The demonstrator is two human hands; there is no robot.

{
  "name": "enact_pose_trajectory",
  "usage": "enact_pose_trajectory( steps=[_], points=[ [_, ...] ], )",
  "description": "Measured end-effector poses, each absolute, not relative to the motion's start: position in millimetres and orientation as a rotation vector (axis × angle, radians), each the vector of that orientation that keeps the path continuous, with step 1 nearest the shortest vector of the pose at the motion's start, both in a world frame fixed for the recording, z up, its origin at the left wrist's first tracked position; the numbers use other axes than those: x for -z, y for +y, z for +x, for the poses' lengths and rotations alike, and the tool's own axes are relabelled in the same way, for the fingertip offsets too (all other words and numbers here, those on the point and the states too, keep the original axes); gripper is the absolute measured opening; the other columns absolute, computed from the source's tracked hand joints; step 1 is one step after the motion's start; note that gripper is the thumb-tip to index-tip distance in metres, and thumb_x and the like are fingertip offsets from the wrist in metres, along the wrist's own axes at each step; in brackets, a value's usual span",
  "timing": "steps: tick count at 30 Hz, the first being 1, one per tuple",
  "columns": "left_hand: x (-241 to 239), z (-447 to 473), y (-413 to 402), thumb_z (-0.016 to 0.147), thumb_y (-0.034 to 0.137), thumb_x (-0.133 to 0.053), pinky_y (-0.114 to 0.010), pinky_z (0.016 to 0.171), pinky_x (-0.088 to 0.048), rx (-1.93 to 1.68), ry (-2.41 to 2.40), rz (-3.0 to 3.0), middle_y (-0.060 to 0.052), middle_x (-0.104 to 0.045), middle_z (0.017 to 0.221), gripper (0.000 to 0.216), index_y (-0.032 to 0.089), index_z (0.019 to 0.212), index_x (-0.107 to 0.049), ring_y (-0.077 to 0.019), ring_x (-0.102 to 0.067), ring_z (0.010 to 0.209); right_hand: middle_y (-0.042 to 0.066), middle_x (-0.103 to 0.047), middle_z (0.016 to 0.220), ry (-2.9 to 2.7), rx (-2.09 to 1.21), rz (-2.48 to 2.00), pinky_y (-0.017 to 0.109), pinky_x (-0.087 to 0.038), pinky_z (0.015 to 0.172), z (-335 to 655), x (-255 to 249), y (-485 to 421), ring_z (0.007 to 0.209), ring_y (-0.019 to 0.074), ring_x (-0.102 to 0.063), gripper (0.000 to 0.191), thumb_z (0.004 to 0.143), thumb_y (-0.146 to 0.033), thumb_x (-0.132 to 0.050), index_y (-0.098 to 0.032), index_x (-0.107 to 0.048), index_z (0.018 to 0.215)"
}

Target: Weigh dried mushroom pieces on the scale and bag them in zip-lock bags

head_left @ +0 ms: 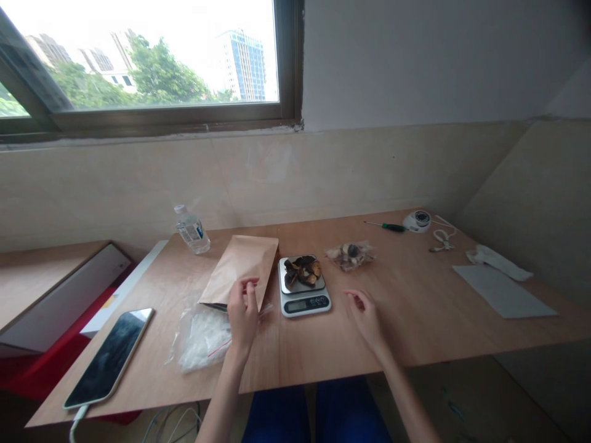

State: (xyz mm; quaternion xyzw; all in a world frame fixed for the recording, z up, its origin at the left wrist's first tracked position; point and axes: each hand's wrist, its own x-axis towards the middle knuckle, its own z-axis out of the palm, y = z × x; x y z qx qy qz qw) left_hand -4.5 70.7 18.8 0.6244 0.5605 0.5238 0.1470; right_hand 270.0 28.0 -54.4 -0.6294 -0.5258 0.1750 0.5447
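Note:
A white kitchen scale (306, 305) stands in the middle of the table with several dark brown dried pieces (302, 272) heaped on its metal plate. My left hand (244, 311) hovers over the lower end of a brown kraft paper bag (247, 258), fingers loosely bent and apart, holding nothing. Just below that bag lies a clear zip bag (203, 341) of whitish contents, partly hidden by my left wrist. To the right of the scale is my right hand (363, 307), loosely curled with nothing visible in it. Beyond it sits a small clear packet (351, 255) of pale and dark pieces.
A smartphone (111, 357) on a cable lies at the left edge, and a water bottle (192, 231) stands at the back left. At the back right are a screwdriver (392, 227), a dome camera (417, 221) and its cable. A grey sheet (503, 292) lies far right.

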Motion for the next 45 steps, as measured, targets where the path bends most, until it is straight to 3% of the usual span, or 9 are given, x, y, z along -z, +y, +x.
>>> enact_pose_trajectory(
  steps=[11,20,26,30,33,41,45],
  points=[
    [25,-44,23,0.088,0.032,-0.041,-0.039,0.074,-0.048,-1.416,1.886,1.697,-0.006,-0.06,0.092,0.021,0.019,0.095,-0.056,-0.0228,-0.057,0.087,0.012,-0.067,0.089,-1.123,-0.435,-1.536,0.032,-0.047,0.063,272,57,25,0.076,0.0221,-0.059,0.035,0.083,-0.046,-0.046,-0.017,-0.065,0.087],
    [31,-52,28,0.087,0.03,-0.039,-0.049,0.09,-0.041,-1.357,1.959,1.882,-0.011,-0.053,0.104,0.027,0.017,0.108,-0.051,-0.0286,-0.05,0.103,0.011,-0.066,0.09,-1.186,-0.432,-1.559,0.033,-0.047,0.065,273,61,26,0.077,0.0222,-0.059,0.035,0.085,-0.046,-0.044,-0.017,-0.065,0.088],
    [24,-48,20,0.086,0.03,-0.043,-0.045,0.082,-0.044,-1.189,2.022,2.047,-0.008,-0.056,0.092,0.019,0.02,0.095,-0.057,-0.0274,-0.054,0.09,0.011,-0.066,0.088,-1.203,-0.433,-1.561,0.033,-0.047,0.066,272,59,25,0.077,0.0224,-0.059,0.035,0.085,-0.045,-0.045,-0.017,-0.065,0.087],
    [28,-41,17,0.083,0.036,-0.052,-0.041,0.076,-0.045,-0.938,1.987,2.249,-0.007,-0.059,0.095,0.022,0.022,0.099,-0.06,-0.027,-0.055,0.088,0.011,-0.066,0.09,-1.219,-0.431,-1.567,0.033,-0.046,0.067,272,61,25,0.077,0.022,-0.058,0.034,0.086,-0.043,-0.043,-0.017,-0.064,0.089],
    [30,-43,20,0.086,0.031,-0.048,-0.038,0.072,-0.045,-0.848,1.962,2.334,-0.006,-0.063,0.092,0.018,0.024,0.092,-0.063,-0.0253,-0.058,0.084,0.011,-0.066,0.091,-1.234,-0.417,-1.557,0.033,-0.045,0.068,273,62,25,0.08,0.022,-0.058,0.033,0.087,-0.042,-0.043,-0.017,-0.064,0.089],
    [-18,-47,2,0.089,0.031,-0.046,-0.029,0.066,-0.044,-1.061,1.757,2.49,-0.002,-0.065,0.081,0.022,0.025,0.096,-0.065,-0.0175,-0.058,0.071,0.009,-0.064,0.092,-1.307,-0.396,-1.47,0.032,-0.046,0.072,241,33,7,0.084,0.0209,-0.057,0.027,0.089,-0.037,-0.044,-0.019,-0.064,0.092],
    [-45,-24,-21,0.087,0.03,-0.051,-0.026,0.07,-0.047,-1.181,1.661,2.374,-0.002,-0.063,0.084,0.021,0.026,0.103,-0.064,-0.0154,-0.059,0.073,0.005,-0.063,0.093,-1.534,-0.691,-1.253,0.029,-0.046,0.077,179,-6,-18,0.085,0.0174,-0.058,0.022,0.091,-0.031,-0.044,-0.022,-0.062,0.099]
  ],
)
